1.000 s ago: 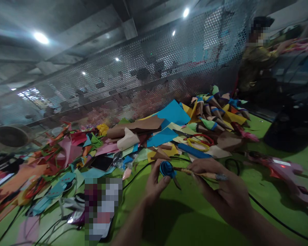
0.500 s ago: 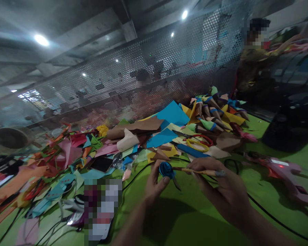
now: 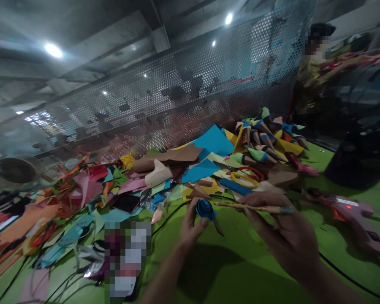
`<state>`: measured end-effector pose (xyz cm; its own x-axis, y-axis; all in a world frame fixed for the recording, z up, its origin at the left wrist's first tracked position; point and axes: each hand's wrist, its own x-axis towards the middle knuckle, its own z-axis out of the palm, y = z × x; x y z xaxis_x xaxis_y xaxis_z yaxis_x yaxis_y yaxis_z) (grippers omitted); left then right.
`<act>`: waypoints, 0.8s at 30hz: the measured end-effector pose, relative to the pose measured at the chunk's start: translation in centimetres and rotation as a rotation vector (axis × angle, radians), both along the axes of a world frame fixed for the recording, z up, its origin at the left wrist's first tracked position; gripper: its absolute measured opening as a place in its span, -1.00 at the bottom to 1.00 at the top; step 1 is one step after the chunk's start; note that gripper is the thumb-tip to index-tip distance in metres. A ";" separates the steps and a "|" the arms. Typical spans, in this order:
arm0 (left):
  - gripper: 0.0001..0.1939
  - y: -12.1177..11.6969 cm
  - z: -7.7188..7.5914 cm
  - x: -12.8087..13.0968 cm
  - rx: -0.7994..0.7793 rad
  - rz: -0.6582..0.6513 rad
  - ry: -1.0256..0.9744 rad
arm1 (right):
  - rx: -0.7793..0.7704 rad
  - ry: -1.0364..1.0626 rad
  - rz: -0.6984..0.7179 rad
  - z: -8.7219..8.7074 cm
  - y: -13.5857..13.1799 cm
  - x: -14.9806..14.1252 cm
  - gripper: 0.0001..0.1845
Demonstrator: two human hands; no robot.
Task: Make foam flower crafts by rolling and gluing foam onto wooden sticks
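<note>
My left hand (image 3: 191,226) pinches a rolled blue paper flower (image 3: 204,208) between thumb and fingers, above the green tabletop. A narrow dark strip (image 3: 218,228) sticks out below the flower. In my right hand (image 3: 283,228) lies a thin wooden stick (image 3: 253,207) with a greyish far end, held closed between thumb and fingers. Its pointed tip is just right of the flower, with a small gap that is hard to judge. To the right of my right hand, a pink glue gun (image 3: 354,211) with a small red light rests on the table.
Coloured paper scraps (image 3: 82,185) cover the left side. Behind my hands lie scissors (image 3: 245,175) and blue paper (image 3: 201,169). Several paper cones (image 3: 261,139) are heaped at the back right. A phone (image 3: 126,202) and black cable (image 3: 342,268) lie nearby; a person (image 3: 313,80) works beyond.
My right hand has moved right with the stick, drawing its tip back from the blue flower. My left hand has stayed nearly still. The person at the back has shifted their arms.
</note>
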<state>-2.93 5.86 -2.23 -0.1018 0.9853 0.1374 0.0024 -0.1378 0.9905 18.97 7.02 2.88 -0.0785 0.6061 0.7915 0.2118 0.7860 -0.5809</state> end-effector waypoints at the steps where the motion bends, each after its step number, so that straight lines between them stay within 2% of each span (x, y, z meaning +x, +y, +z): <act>1: -0.23 0.0 0.0 0.1 -0.008 0.011 -0.018 | -0.002 -0.006 -0.004 0.0 0.0 0.0 -0.77; 11: -0.24 -0.2 0.4 0.3 -0.015 0.022 -0.061 | -0.007 -0.049 0.058 0.1 -0.1 -0.2 -0.79; 16: -0.26 -0.1 0.1 0.2 -0.003 0.013 -0.036 | -0.008 -0.060 0.058 0.0 0.0 -0.3 -0.79; 24: -0.34 0.3 -0.3 -0.8 0.046 -0.136 0.099 | -0.018 -0.092 0.076 -0.1 -0.2 -0.2 -0.80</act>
